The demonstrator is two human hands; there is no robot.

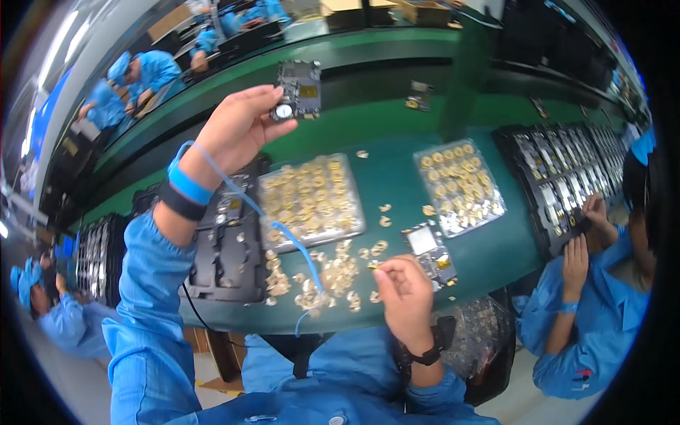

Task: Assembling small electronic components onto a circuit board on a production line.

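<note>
Apparently mid-handling, the left hand (237, 126) grips a circuit board (304, 83) while the right hand (406, 296) pinches a small yellow piece (373, 267), calling for delicate movement next.

Green mat (389, 173) free between plastic trays (356, 212), save few small pieces (384, 208).

Outer garment: blue work coat (319, 407), plain cloth, creased throughout, with a pale round fastener (338, 421) low in view. Left sleeve (152, 304): long, loose, gathered at the cuff. Left wrist: bright blue band (190, 185) with a thin blue cord (292, 237) attached; wider black band (180, 204) directly on the forearm side. Right sleeve (439, 392): matching blue, wrinkled. Right wrist: black strap (426, 356) bearing a dark, blocky piece (445, 330), details indistinct. Left hand (237, 124) and right hand (407, 294): bare.
</note>
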